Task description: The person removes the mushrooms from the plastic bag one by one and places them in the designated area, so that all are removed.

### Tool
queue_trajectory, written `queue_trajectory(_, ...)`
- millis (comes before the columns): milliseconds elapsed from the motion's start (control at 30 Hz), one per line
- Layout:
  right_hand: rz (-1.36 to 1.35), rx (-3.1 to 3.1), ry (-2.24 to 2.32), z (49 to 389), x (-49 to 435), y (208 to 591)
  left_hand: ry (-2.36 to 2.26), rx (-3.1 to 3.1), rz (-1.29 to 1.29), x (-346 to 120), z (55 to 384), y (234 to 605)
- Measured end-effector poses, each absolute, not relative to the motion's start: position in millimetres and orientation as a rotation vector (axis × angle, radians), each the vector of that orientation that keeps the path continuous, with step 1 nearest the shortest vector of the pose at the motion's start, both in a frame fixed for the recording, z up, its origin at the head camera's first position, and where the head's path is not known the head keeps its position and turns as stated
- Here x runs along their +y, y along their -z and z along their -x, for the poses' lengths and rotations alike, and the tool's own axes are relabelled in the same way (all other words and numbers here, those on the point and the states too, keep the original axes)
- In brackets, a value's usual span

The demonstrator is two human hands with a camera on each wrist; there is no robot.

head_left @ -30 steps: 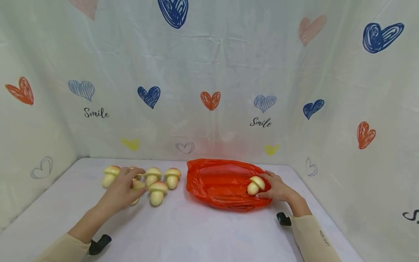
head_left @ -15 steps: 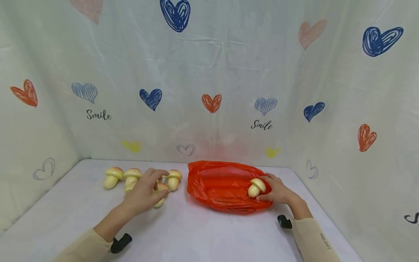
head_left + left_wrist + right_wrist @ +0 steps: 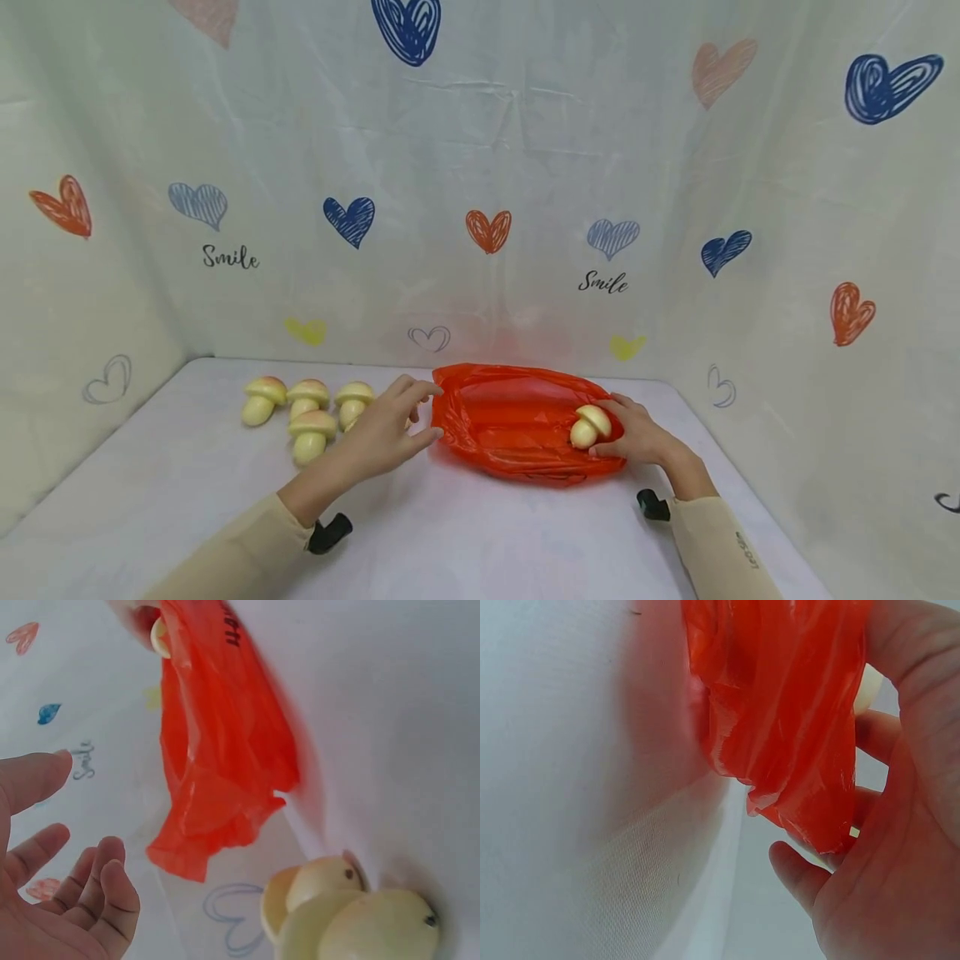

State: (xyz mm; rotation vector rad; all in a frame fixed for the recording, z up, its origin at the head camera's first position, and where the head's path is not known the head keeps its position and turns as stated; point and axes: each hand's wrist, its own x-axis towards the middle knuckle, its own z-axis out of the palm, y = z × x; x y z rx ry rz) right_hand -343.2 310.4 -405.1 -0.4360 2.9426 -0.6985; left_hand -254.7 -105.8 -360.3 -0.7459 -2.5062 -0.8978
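Observation:
In the head view my left hand (image 3: 390, 429) is just off the left end of the red plastic bag (image 3: 498, 425), thumb and fingers apart. The left wrist view shows nothing between the fingers of that left hand (image 3: 67, 900). At the bag's right end my right hand (image 3: 633, 429) holds a pale toy mushroom (image 3: 590, 427) at the bag's mouth. In the right wrist view the red film of the bag (image 3: 787, 712) lies against the right hand (image 3: 900, 847) and covers most of the mushroom.
Several more toy mushrooms (image 3: 311, 435) stand at the table's left, some partly behind my left hand. Two of these mushrooms (image 3: 379, 930) show close up in the left wrist view. A white curtain (image 3: 420, 167) with printed hearts rises behind the white table (image 3: 487, 533).
My left hand has moved right, from over the mushrooms to beside the bag, uncovering several mushrooms. My right hand, its mushroom and the bag have stayed put.

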Motion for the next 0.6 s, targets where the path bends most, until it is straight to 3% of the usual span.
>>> queue_trajectory(600,0.425,2.929,0.710,342,309,405,0.928,-2.603,0.941,-49,277,352)
